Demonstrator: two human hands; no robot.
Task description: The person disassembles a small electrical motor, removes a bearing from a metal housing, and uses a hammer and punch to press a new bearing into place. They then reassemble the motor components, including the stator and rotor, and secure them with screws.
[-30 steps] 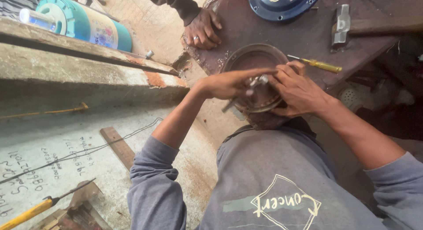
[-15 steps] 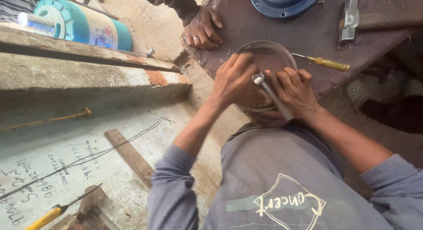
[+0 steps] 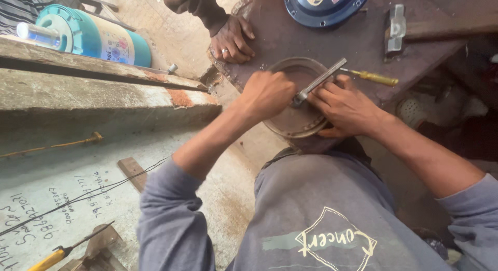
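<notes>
Centrally in the frame, the left hand (image 3: 267, 94) is fisted around a steel wrench (image 3: 319, 81) over the rusty round cover (image 3: 298, 102) on the worktop (image 3: 358, 37), while the right hand (image 3: 345, 107) presses the rim, seemingly to steady it.

Left hand (image 3: 267, 94): fist on the wrench (image 3: 317, 82) over the round cover (image 3: 296, 123)
Right hand (image 3: 345, 107): flat on cover, beside wrench
Worktop (image 3: 358, 43): hammer (image 3: 396, 21), screwdriver (image 3: 371, 76), another person's hand (image 3: 232, 39)

A dull, rusty metal round cover (image 3: 295, 118) is lying on the worn, matt wooden bench (image 3: 358, 37); the bright steel wrench (image 3: 319, 81) is gleaming.
</notes>
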